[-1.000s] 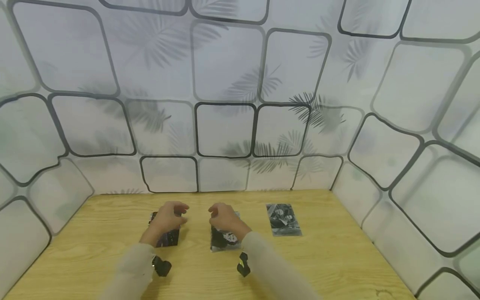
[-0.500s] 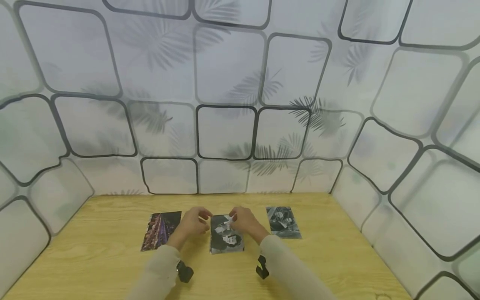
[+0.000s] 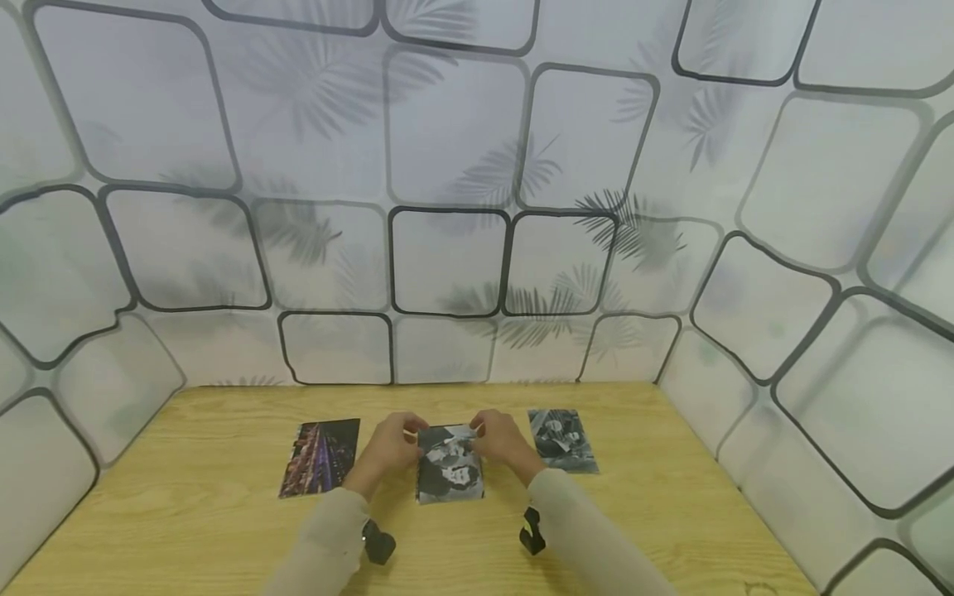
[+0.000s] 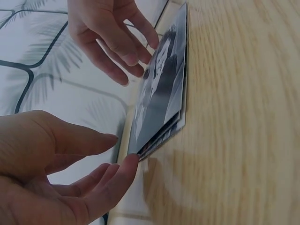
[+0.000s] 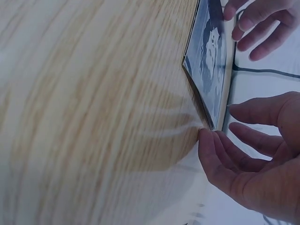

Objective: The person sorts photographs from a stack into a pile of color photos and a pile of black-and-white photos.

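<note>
A small stack of black-and-white photo prints (image 3: 450, 476) lies on the wooden table; its layered edges show in the left wrist view. My left hand (image 3: 393, 439) is at its left side, a fingertip (image 4: 131, 161) touching the near corner while the thumb stays apart from the prints. On the opposite side is my right hand (image 3: 498, 436), whose fingertips (image 5: 206, 136) rest against the stack's edge, the thumb raised off it. Neither hand pinches the stack. Left of the hands lies a colourful night-city photo (image 3: 320, 457); to the right is another black-and-white photo (image 3: 563, 440).
The light wood table (image 3: 596, 530) runs back to a patterned cloth wall (image 3: 447, 257) that also encloses both sides. Dark camera mounts (image 3: 378, 543) hang at the wrists, close above the tabletop.
Both hands have come rightward from over the left photo and the stack to the stack's two sides. The right hand has moved off the stack's top, and the colourful photo is uncovered.
</note>
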A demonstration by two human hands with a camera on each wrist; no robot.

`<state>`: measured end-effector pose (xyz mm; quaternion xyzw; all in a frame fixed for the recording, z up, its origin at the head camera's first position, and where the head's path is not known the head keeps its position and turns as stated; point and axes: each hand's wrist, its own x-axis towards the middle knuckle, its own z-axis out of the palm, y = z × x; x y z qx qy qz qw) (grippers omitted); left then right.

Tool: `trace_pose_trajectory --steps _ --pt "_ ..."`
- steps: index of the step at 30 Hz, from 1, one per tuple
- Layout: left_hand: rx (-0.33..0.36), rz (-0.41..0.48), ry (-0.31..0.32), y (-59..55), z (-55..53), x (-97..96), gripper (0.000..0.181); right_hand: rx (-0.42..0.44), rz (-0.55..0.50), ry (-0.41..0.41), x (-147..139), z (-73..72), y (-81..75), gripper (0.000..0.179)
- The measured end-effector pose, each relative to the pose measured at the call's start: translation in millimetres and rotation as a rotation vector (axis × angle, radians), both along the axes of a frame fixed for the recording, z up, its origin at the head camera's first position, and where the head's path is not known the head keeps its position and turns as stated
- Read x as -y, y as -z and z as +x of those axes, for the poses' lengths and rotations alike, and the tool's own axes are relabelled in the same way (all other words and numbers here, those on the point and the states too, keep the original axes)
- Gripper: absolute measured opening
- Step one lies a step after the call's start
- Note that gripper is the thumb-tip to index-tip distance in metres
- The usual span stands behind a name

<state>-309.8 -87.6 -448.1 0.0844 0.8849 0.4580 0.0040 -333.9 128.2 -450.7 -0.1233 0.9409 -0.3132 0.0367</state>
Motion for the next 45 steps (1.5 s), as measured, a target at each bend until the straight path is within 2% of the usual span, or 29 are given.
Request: trace_pose_trajectory --steps 10,14,18,27,35,40,45 --pt "0.037 0.056 -0.032 1.3 0.5 -6.1 0.042 0.028 -0.033 0.007 -1.9 1.6 -0.1 0.030" --pt "0.030 0.069 -0.040 4.0 -1.4 -8.7 0.043 0.035 -0.049 0.012 -3.6 0.9 -0.5 0.030" --pt "0.015 0.063 -0.073 6.5 -3.0 -11.1 0.043 0.040 -0.083 0.028 -5.3 1.0 0.2 0.033" --pt "-0.023 0.097 -0.134 6.6 -5.0 -15.9 0.034 -0.046 -0.186 0.028 -12.3 0.9 2.2 0.038" --pt "-0.034 0.084 -0.102 3.5 -4.7 -22.0 0.026 0.017 -0.275 0.044 -21.2 0.4 -1.2 0.035" --pt "-0.042 0.107 -0.079 3.1 -6.6 -27.4 0.029 -0.001 -0.292 0.047 -26.9 3.3 -4.6 0.036" --pt "-0.012 0.161 -0.027 5.1 -7.9 -33.7 0.037 -0.023 -0.303 0.063 -32.6 5.7 -6.5 0.039"
